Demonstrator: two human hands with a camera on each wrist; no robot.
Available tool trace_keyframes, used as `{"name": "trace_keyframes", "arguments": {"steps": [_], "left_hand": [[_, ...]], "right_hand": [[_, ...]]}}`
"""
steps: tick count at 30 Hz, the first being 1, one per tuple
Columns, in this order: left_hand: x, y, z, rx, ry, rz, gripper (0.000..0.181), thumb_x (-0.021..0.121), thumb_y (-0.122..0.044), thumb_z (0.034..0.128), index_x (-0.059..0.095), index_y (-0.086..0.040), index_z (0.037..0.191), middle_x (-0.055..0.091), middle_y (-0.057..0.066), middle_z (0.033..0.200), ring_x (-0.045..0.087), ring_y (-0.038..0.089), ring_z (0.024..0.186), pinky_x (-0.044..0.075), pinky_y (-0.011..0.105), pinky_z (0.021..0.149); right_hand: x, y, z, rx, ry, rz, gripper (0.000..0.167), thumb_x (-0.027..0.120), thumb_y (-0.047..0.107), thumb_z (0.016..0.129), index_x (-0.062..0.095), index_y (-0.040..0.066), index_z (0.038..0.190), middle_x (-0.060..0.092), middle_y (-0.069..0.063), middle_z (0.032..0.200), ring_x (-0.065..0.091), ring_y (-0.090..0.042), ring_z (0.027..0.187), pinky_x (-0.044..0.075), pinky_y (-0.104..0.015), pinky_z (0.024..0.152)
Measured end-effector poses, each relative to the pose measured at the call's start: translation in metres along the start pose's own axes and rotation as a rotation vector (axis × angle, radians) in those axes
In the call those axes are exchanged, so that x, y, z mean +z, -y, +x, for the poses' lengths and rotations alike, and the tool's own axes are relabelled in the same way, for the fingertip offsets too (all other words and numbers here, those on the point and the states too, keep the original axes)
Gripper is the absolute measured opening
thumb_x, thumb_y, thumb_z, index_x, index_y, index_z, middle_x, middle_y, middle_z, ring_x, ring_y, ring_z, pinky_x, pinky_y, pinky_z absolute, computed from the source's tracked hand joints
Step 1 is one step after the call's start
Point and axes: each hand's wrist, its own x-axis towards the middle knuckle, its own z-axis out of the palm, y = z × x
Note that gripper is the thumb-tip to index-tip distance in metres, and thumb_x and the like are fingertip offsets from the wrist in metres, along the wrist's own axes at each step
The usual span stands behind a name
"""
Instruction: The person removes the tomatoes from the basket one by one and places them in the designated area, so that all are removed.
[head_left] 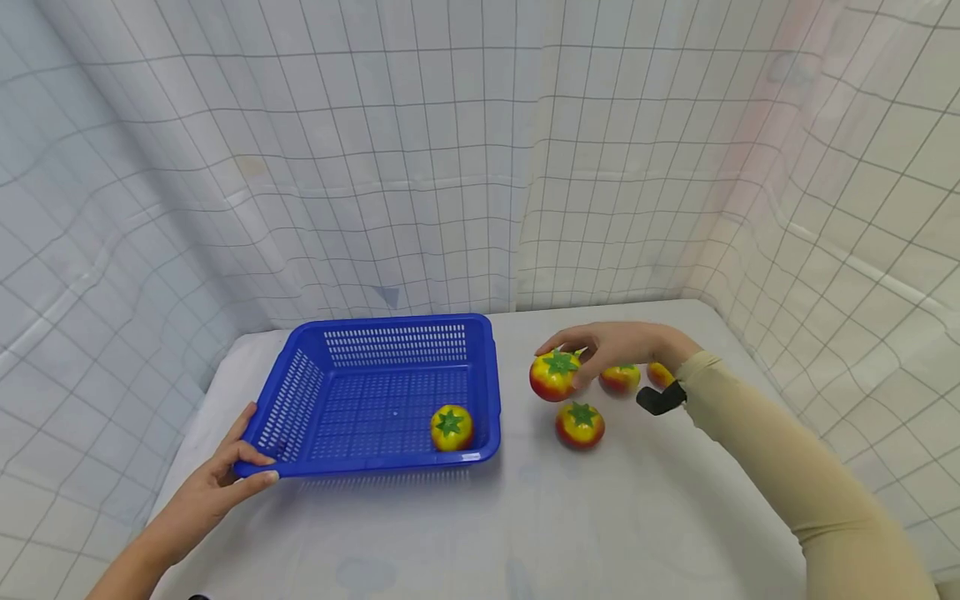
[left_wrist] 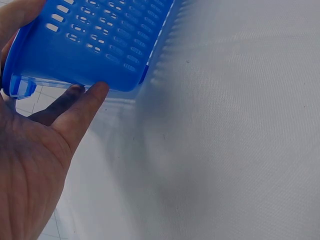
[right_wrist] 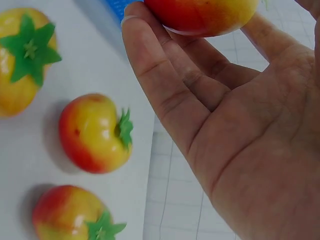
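My right hand (head_left: 626, 343) holds a glossy red-and-yellow tomato (head_left: 551, 383) with a green star-shaped top, between thumb and fingertips, above the table just right of the blue basket (head_left: 360, 465). In the right wrist view the held tomato (right_wrist: 200, 15) shows only partly at the top edge. Another tomato (head_left: 452, 428) lies inside the basket, at its near right corner. At the basket's near left corner, my left hand (head_left: 202, 500) grips the rim; the left wrist view has its thumb (left_wrist: 82, 115) against the outside of the perforated wall (left_wrist: 95, 45).
Below and beyond the right hand, more tomatoes rest on the white table: one nearest (head_left: 580, 427), one behind the hand (head_left: 619, 380), and one partly covered by the wrist (head_left: 660, 375). White curtains (head_left: 450, 167) with a grid pattern enclose the table at the back and sides.
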Motion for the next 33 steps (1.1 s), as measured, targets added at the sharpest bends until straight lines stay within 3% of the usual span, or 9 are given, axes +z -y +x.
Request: {"name": "trace_keyframes", "arguments": {"steps": [15,16,21,27,33], "left_hand": [[-0.003,-0.001,0.001,-0.005,-0.003,0.017,0.018,0.060,-0.014,0.1050,0.052,0.001,0.112,-0.014,-0.017,0.169,-0.011,0.051,0.150,0.032,0.002,0.090],[-0.003,-0.001,0.001,-0.006,-0.002,0.018,0.018,0.060,-0.014,0.1050,0.052,0.001,0.112,-0.014,-0.017,0.169,-0.011,0.051,0.150,0.032,0.002,0.090],[-0.003,0.000,0.001,-0.005,0.000,0.020,0.018,0.059,-0.014,0.1050,0.051,0.001,0.112,-0.014,-0.017,0.169,-0.012,0.048,0.151,0.031,0.002,0.090],[-0.002,-0.001,0.001,-0.018,0.003,0.019,0.020,0.059,-0.015,0.1054,0.051,0.001,0.113,-0.014,-0.018,0.168,-0.012,0.048,0.151,0.030,0.002,0.090],[-0.002,-0.001,0.002,-0.025,0.005,0.013,0.021,0.058,-0.016,0.1058,0.050,0.002,0.113,-0.015,-0.019,0.168,-0.013,0.050,0.150,0.030,0.002,0.090]], "right_hand": [[0.004,-0.043,-0.038,0.063,-0.079,0.099,0.058,0.079,0.036,0.086,0.057,0.044,0.139,0.049,0.007,0.150,0.038,-0.026,0.143,0.031,-0.057,0.111],[0.005,-0.046,-0.041,0.071,-0.076,0.117,0.058,0.079,0.035,0.086,0.057,0.044,0.139,0.048,0.006,0.150,0.037,-0.026,0.144,0.036,-0.056,0.105],[0.010,-0.061,-0.053,0.106,-0.086,0.161,0.058,0.078,0.031,0.086,0.058,0.044,0.139,0.043,0.004,0.153,0.033,-0.028,0.144,0.040,-0.059,0.099],[0.016,-0.077,-0.065,0.070,-0.103,0.197,0.058,0.078,0.026,0.086,0.058,0.038,0.140,0.039,0.003,0.158,0.032,-0.033,0.145,0.034,-0.058,0.111],[0.023,-0.090,-0.076,0.117,-0.116,0.209,0.059,0.077,0.027,0.087,0.057,0.041,0.141,0.037,-0.001,0.160,0.028,-0.038,0.149,0.031,-0.060,0.113]]}}
